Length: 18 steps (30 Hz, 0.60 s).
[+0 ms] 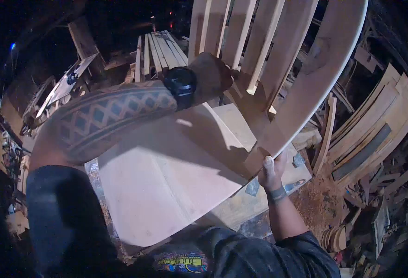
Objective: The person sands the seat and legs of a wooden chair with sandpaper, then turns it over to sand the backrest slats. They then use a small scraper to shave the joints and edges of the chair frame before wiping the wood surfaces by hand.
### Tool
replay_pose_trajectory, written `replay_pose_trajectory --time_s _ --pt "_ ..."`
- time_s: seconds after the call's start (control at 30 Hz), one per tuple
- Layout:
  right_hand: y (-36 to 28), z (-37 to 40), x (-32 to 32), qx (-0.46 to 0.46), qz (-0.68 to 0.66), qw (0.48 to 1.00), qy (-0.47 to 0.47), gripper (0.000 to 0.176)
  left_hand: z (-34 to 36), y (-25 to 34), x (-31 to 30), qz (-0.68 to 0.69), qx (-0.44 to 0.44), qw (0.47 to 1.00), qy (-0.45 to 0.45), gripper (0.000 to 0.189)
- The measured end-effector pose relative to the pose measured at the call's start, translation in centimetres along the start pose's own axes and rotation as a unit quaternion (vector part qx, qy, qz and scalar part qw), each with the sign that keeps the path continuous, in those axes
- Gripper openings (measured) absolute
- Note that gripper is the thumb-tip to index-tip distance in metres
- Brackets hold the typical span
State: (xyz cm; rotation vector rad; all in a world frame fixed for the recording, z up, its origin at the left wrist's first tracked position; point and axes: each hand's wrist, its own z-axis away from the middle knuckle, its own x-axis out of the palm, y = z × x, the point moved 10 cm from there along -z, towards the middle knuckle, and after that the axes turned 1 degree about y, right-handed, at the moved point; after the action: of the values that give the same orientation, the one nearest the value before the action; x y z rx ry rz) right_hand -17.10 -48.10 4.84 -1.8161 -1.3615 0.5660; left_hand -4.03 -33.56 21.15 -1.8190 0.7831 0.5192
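A large wooden slatted frame (301, 92) rises away from me, with several upright slats and a wide curved outer board on its right. My right hand (272, 172) is closed on the lower end of that outer board, its thumb dusty and lying along the edge. My left hand (213, 74), below a black wristwatch (180, 86), reaches across to the slats. Its fingers curl at a slat's edge, partly lost in shadow. Under my left arm lies a broad pale wooden panel (153, 185), its right corner close to my right hand.
A worktable (301, 173) shows beneath the panel. Curved wooden pieces (375, 120) are stacked at the right, above a floor strewn with offcuts and sawdust (320, 199). Long boards (162, 51) lie at the back. More scrap wood crowds the left side.
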Motion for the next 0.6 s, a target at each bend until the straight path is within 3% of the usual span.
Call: replay_pose_trajectory --time_s 0.1,0.2,0.33,0.43,0.53,0.57,0.6 --pt "-1.1 -0.1 0.4 -0.047 -0.001 0.999 0.007 0.089 0.5 0.2 -2.5 -0.028 -0.016 0.999 0.007 0.039" --pt "-0.6 -0.4 0.1 -0.041 0.009 0.999 0.008 0.089 0.9 -0.5 -2.4 -0.060 -0.038 0.996 -0.057 0.040" --pt "-0.6 -0.2 0.6 -0.028 -0.005 1.000 -0.001 0.088 -0.8 -0.9 0.1 -0.059 0.006 0.998 -0.033 0.041" --pt "-0.9 -0.2 0.5 -0.046 -0.002 0.999 0.019 0.086 0.6 -1.2 -1.0 0.018 -0.039 0.999 0.003 0.040" --pt "-0.9 -0.3 0.4 -0.047 0.035 0.998 0.000 0.086 1.7 -1.3 -1.8 -0.026 -0.069 0.993 -0.093 0.047" --pt "-0.7 0.0 0.2 -0.037 0.027 0.999 0.005 0.087 1.7 -1.3 -2.0 -0.043 -0.058 0.995 -0.070 0.049" --pt "-0.5 0.0 0.2 -0.028 0.018 0.999 0.006 0.087 1.0 -1.4 -1.6 -0.025 -0.050 0.998 -0.018 0.037"
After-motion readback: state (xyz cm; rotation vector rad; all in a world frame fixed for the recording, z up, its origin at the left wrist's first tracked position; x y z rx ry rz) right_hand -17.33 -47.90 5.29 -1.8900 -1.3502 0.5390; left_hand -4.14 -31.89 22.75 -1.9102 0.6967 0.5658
